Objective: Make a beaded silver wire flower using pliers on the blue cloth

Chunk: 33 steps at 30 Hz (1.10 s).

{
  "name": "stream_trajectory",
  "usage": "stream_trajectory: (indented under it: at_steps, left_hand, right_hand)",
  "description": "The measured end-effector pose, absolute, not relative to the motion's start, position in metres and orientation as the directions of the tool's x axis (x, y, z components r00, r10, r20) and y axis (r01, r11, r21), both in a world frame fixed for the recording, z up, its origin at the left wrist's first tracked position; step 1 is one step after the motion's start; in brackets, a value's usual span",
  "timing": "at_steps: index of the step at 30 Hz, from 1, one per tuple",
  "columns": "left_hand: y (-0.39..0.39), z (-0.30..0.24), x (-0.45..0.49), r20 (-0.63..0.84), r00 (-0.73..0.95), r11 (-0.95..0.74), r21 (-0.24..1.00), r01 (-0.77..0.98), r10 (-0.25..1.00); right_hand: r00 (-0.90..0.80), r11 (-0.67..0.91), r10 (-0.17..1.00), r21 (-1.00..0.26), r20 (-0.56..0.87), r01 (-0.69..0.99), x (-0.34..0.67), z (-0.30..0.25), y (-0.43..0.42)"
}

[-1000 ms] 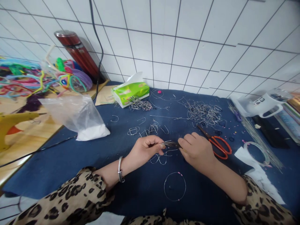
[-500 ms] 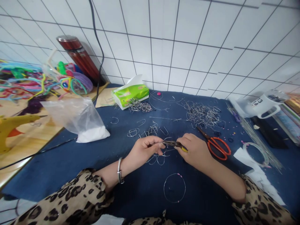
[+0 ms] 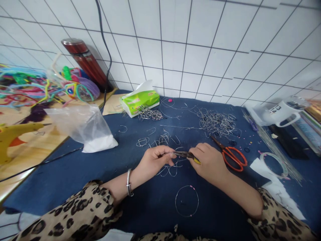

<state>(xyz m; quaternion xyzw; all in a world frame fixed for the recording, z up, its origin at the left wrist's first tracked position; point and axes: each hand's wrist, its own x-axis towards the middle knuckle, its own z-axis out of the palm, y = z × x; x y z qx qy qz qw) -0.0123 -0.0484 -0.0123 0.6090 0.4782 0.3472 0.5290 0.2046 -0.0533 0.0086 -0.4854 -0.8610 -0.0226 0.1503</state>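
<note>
Near the middle of the blue cloth, my left hand [image 3: 158, 159] pinches a thin piece of wire, mostly hidden by the fingers. My right hand [image 3: 208, 163] is wrapped round the yellow-handled pliers [image 3: 185, 154], whose dark jaws point left and meet the wire at my left fingertips. Just behind and below the hands lie bent wire pieces [image 3: 164, 138]. A wire ring [image 3: 176, 200] with a few pink beads rests on the cloth in front of me. Orange-handled scissors [image 3: 234, 158] lie right beside my right hand.
A heap of bent wires [image 3: 217, 122] lies at the back right, a green tissue pack [image 3: 141, 101] at the back. To the left are a plastic bag of white material [image 3: 99, 144], a yellow glue gun [image 3: 17, 135] and a red flask [image 3: 86, 63]. A white mug [image 3: 283, 112] stands right.
Hardly anything differs. Both hands keep the same place, with the pliers' jaws still at the left fingertips; the right hand has tilted the pliers very slightly.
</note>
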Motion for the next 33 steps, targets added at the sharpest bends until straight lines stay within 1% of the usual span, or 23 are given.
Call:
stream_trajectory:
  at_steps: [4, 9, 16, 20, 23, 27, 33]
  left_hand:
    - [-0.051, -0.014, -0.010, -0.075, 0.231, 0.007, 0.959, 0.283, 0.970]
    - [-0.053, -0.015, -0.007, -0.082, 0.167, 0.024, 0.946, 0.324, 0.983]
    - [-0.054, -0.014, -0.005, -0.063, 0.154, 0.009, 0.943, 0.331, 0.986]
    - [-0.054, -0.015, -0.005, -0.052, 0.140, 0.002, 0.942, 0.335, 0.989]
    - [-0.055, -0.018, -0.005, -0.015, 0.130, -0.028, 0.947, 0.321, 0.991]
    - [-0.056, -0.021, -0.004, 0.027, 0.113, -0.061, 0.948, 0.311, 0.993]
    - [-0.057, -0.021, -0.003, 0.133, 0.090, -0.157, 0.916, 0.370, 0.987]
  right_hand:
    - [-0.473, 0.518, 0.833, -0.103, 0.286, 0.849, 0.203, 0.009, -0.055]
    - [-0.456, 0.498, 0.837, -0.079, 0.302, 0.863, 0.200, 0.010, -0.056]
    - [-0.424, 0.478, 0.855, -0.138, 0.300, 0.867, 0.201, 0.012, -0.056]
    - [-0.432, 0.479, 0.849, -0.097, 0.303, 0.873, 0.199, 0.013, -0.057]
    - [-0.443, 0.482, 0.841, -0.058, 0.311, 0.874, 0.198, 0.012, -0.058]
    - [-0.452, 0.473, 0.829, 0.020, 0.328, 0.881, 0.196, 0.014, -0.061]
    - [-0.456, 0.454, 0.827, 0.087, 0.328, 0.887, 0.192, 0.019, -0.067]
